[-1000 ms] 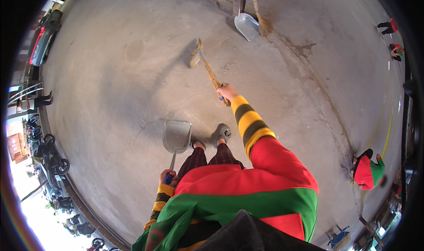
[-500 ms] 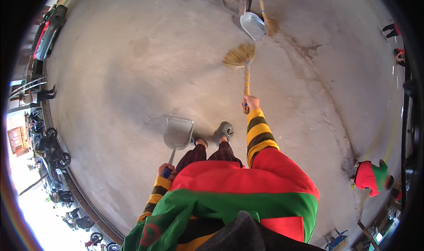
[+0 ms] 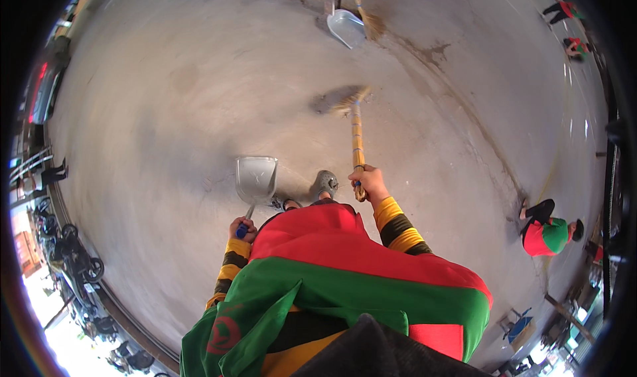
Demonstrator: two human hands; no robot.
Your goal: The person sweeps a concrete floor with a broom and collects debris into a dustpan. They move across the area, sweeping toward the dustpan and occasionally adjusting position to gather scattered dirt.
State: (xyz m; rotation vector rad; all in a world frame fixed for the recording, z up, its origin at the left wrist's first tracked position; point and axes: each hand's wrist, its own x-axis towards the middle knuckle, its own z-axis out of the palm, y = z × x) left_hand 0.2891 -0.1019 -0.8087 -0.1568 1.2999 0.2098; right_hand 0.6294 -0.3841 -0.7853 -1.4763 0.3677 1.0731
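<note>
My right hand (image 3: 369, 180) is closed around the handle of a straw broom (image 3: 357, 135). The broom's bristles are against the concrete floor in front of me, splayed to the left and slightly smeared by motion. My left hand (image 3: 243, 229) grips the blue-tipped handle of a grey metal dustpan (image 3: 257, 176), whose wide mouth faces away from me at the left of my feet. Dustpan and broom are well apart. Whether the pan touches the floor I cannot tell.
Ahead, a second metal dustpan (image 3: 347, 28) and another straw broom (image 3: 373, 26) stand by a post. A crack (image 3: 458, 98) runs along the floor at right. A person (image 3: 549, 231) crouches at right; two more are farther off. Motorcycles (image 3: 70, 257) and a car (image 3: 50, 78) line the left.
The broom has come nearer to my body, and its bristles have turned from upright fan to bent on the floor. My view has shifted, so the post and second dustpan appear farther left.
</note>
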